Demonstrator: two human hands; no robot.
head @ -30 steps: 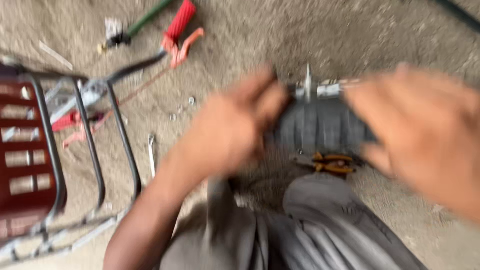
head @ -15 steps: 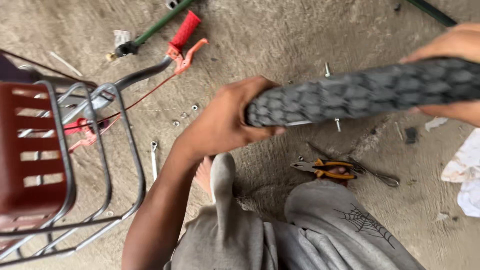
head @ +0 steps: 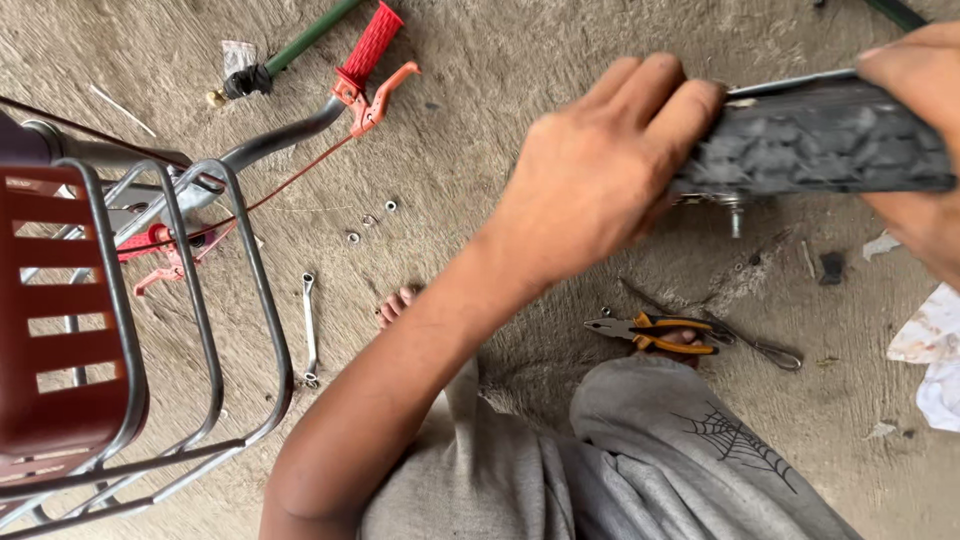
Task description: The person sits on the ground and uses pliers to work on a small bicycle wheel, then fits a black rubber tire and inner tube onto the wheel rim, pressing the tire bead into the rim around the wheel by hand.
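My left hand (head: pixel 595 180) grips the left end of a small black knobby tyre on its wheel (head: pixel 815 140), held edge-on above the concrete floor. My right hand (head: pixel 920 150) holds the same wheel at its right end, at the frame's right edge. An axle bolt (head: pixel 733 212) sticks out under the tyre. My grey-trousered knees fill the bottom of the view, and bare toes (head: pixel 397 303) show under my left forearm.
Yellow-handled pliers (head: pixel 655 333) lie just beyond my knee. A ring spanner (head: pixel 309 330) and loose nuts (head: pixel 370 222) lie on the floor. A small bicycle lies at left: red rear carrier seat (head: pixel 55 330), steel rack (head: pixel 215 330), handlebar with red grip (head: pixel 368 45). White paper (head: pixel 930 350) lies right.
The wheel has shifted right and closer to the camera. My left hand has slid up onto the tyre's left end, and the view has steadied from a blur.
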